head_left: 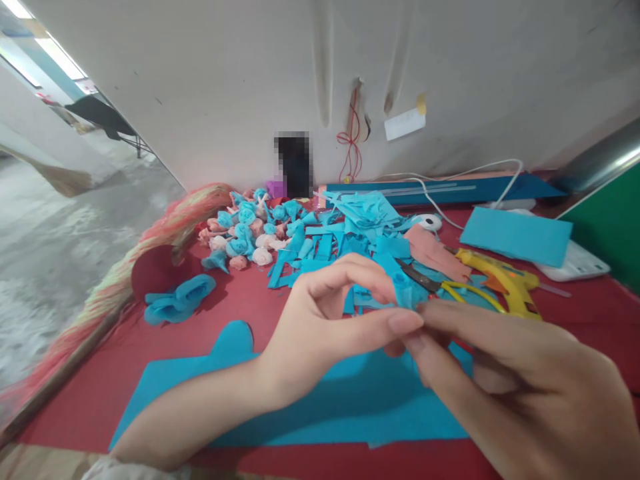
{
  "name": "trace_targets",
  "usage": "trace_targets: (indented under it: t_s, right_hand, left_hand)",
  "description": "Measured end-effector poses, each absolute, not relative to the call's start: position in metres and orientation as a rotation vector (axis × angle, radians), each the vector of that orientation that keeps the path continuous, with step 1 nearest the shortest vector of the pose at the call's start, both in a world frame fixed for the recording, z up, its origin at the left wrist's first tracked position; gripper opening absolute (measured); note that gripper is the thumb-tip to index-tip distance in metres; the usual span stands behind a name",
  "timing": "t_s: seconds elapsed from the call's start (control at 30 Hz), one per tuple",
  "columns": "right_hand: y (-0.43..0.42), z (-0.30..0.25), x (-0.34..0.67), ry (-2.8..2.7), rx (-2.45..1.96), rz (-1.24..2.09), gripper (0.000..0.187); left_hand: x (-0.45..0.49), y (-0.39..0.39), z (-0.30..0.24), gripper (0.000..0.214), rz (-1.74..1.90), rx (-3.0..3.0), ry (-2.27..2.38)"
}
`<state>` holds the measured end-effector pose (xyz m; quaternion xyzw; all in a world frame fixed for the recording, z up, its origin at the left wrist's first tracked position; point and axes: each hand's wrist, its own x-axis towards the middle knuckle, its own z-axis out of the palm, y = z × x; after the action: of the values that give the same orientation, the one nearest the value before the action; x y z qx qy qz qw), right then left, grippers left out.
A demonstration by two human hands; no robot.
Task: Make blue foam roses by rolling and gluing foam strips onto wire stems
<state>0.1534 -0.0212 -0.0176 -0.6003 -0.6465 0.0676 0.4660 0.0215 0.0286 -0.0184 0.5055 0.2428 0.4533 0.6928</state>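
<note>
Between the fingertips of both hands is a small blue paper flower (407, 290), partly hidden by the fingers. My left hand (335, 307) pinches it with thumb and forefinger. From the other side my right hand (520, 367) closes thumb and fingers at its lower end. Below the hands a large blue paper sheet (320, 407) lies on the red table cover (80, 400). Just behind the hands are cut blue paper strips (325, 247) and scissors with yellow handles (425, 277).
Finished-looking blue and pink paper flowers (245, 233) are heaped at the back left. A larger blue flower (180, 300) lies nearer. A yellow glue gun (505, 277) and blue paper stack (517, 235) sit right. A fringed pole (120, 280) borders the left; a wall (225, 87) stands behind.
</note>
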Motion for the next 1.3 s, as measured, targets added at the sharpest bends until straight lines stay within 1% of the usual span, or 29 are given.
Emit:
trace_targets:
  t_s: [0.13,0.23,0.43,0.57,0.73,0.8,1.13,1.3]
  right_hand:
    - [-0.021,-0.020,0.151,-1.558,-1.474,0.160,0.034]
    - [-0.023,-0.018,0.151,-1.570,-1.467,0.164,0.033]
    - [-0.027,-0.011,0.155,-1.666,-1.421,0.163,0.020]
    - [-0.026,-0.009,0.156,-1.688,-1.401,0.127,0.016]
    - [-0.026,-0.011,0.158,-1.698,-1.370,0.133,0.018]
    - [-0.028,-0.013,0.160,-1.692,-1.371,0.100,0.015]
    - [-0.025,-0.012,0.159,-1.714,-1.373,0.092,0.016]
    - [-0.027,-0.012,0.159,-1.689,-1.355,0.150,0.015]
  left_hand:
    - [0.021,0.029,-0.020,0.019,1.008,1.143,0.525]
    - [0.021,0.029,-0.021,0.019,1.001,1.147,0.520]
    - [0.021,0.030,-0.021,0.015,1.034,1.171,0.503]
    - [0.020,0.031,-0.020,0.013,1.041,1.196,0.530]
    - [0.018,0.029,-0.020,0.005,1.051,1.168,0.515]
    - [0.019,0.029,-0.020,0.004,1.043,1.152,0.510]
    - [0.019,0.032,-0.022,0.006,1.054,1.146,0.502]
    - [0.016,0.035,-0.016,0.006,1.040,1.270,0.485]
